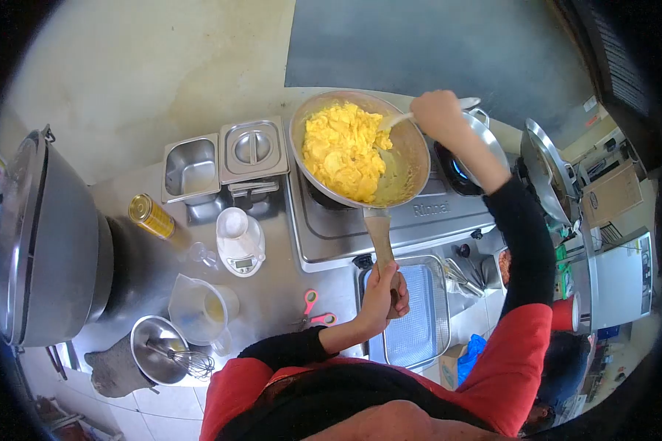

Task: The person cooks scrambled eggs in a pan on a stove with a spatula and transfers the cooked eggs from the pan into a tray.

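Note:
Over the left side of the stove is a large frying pan (412,158), with my left hand (379,298) wrapped round its long handle (380,239). A heap of yellow scrambled eggs (342,151) fills the left part of the pan, and the bare bottom shows at the right. My right hand (441,117) is closed on a pale spatula (397,120). Its blade touches the right edge of the eggs, while the handle end sticks out past my fist.
Right of the pan, a blue flame burns on the stove (426,228) beside another pan (485,147). On the counter at left are a kitchen scale (241,253), a yellow can (152,216), a measuring jug (191,312), pink scissors (322,319), a whisk bowl (147,334) and a big pot (59,242).

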The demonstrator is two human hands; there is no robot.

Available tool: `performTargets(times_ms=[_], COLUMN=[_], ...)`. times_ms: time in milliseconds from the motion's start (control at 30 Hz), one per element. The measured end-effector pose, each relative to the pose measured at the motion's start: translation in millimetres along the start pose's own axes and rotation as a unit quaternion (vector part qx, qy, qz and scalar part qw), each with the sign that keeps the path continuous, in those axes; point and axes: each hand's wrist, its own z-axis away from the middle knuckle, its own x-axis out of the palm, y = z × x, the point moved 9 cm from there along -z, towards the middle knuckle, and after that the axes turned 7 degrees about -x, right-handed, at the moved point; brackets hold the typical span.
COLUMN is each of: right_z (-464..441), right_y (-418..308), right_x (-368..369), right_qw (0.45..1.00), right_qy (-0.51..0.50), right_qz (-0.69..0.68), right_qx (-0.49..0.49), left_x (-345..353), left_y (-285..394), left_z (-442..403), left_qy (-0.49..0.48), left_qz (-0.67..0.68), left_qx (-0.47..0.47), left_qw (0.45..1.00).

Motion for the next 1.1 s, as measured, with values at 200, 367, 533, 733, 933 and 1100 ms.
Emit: performTargets(times_ms=[200,367,533,733,933,1100], right_z=[66.2,33.6,-19.6,-6.5,21.5,72.9], right_y=[-69.9,-91.5,-9.7,-32.4,-63.7,-103.4], right_x=[-30.7,11.0,38.5,32.2,10.6,-64.4], right_qw=[0.988,0.999,0.989,0.987,0.988,0.986], right_qy=[-0.078,-0.016,-0.005,0.056,-0.076,-0.043], right_qz=[-0.025,-0.022,-0.128,-0.087,-0.120,-0.151], right_qx=[-0.132,-0.030,0.067,0.120,0.056,-0.050], left_x=[-0.3,-3.7,-0.6,-1.3,1.7,0.7], left_y=[-1.0,-3.2,-0.8,-1.0,0.2,-0.6], left_z=[-1.1,-0.8,1.2,0.7,3.5,2.4], left_qy=[-0.006,0.009,0.005,0.005,0.008,-0.005], left_qz=[0.000,-0.017,-0.006,-0.027,-0.048,-0.051], left_qx=[-0.001,-0.012,0.000,0.007,-0.004,0.001], left_qw=[1.000,1.000,1.000,1.000,0.999,0.999])
